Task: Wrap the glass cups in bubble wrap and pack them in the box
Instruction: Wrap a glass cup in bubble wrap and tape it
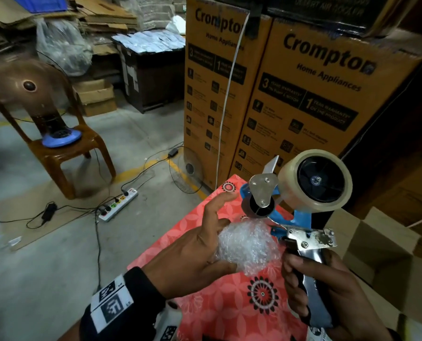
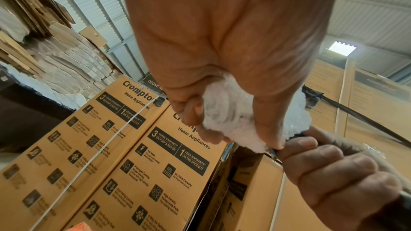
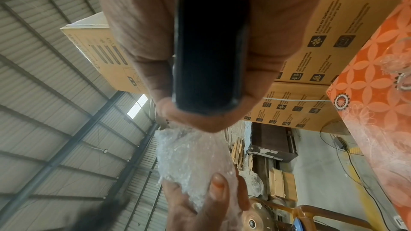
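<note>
Bubble-wrapped bundle (image 1: 248,247) held just above the orange patterned tablecloth (image 1: 205,303), near frame centre in the head view; glass inside too blurred to make out. Gripped by the left hand (image 1: 195,257) at 9 o'clock of the bundle: thumb and lower fingers curled round the wrap, index finger stretched straight toward 1 o'clock. Confirmed in the left wrist view, fingers (image 2: 193,111) pressed into the white wrap (image 2: 231,117). At 3 o'clock of the bundle, right hand (image 1: 328,291) clamped round the black handle of a tape dispenser (image 1: 303,212), its clear tape roll (image 1: 315,179) up at 1 o'clock. Open cardboard box (image 1: 382,252) farther out at 3 o'clock. Crompton cartons (image 1: 303,94) stacked at 12 o'clock; brown plastic chair (image 1: 57,143) at 10 o'clock.
</note>
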